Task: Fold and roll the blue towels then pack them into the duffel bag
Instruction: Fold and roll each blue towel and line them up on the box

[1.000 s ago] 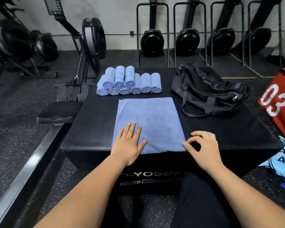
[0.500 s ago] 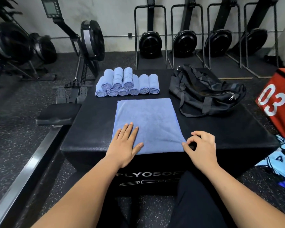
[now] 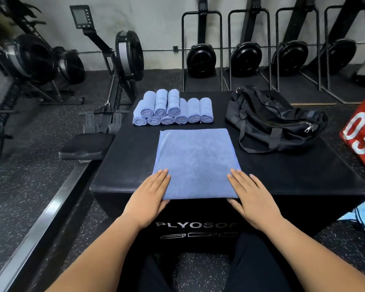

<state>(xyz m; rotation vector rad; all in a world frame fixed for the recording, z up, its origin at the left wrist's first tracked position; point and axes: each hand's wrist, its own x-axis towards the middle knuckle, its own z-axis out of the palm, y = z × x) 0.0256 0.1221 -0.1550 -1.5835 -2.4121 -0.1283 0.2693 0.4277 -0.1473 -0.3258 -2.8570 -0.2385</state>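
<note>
Grip released, left hand [image 3: 150, 197] and right hand [image 3: 252, 199] lie flat on the blue towel [image 3: 195, 159]; uneven rolling may skew it.

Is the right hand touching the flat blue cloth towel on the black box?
Touching. The head view shows the right hand lying flat, its fingers on the flat blue cloth towel's near right corner.

- Resting left hand [image 3: 151, 199] flat, palm down, fingers straight and together, on the towel's [image 3: 194, 161] near left corner at the box's [image 3: 282, 175] near edge.
- Resting right hand [image 3: 251, 200] the same way on the near right corner.
- Spreading both thumbs inward, toward each other.
- Reaching forward with bare forearms, wrists straight.
</note>
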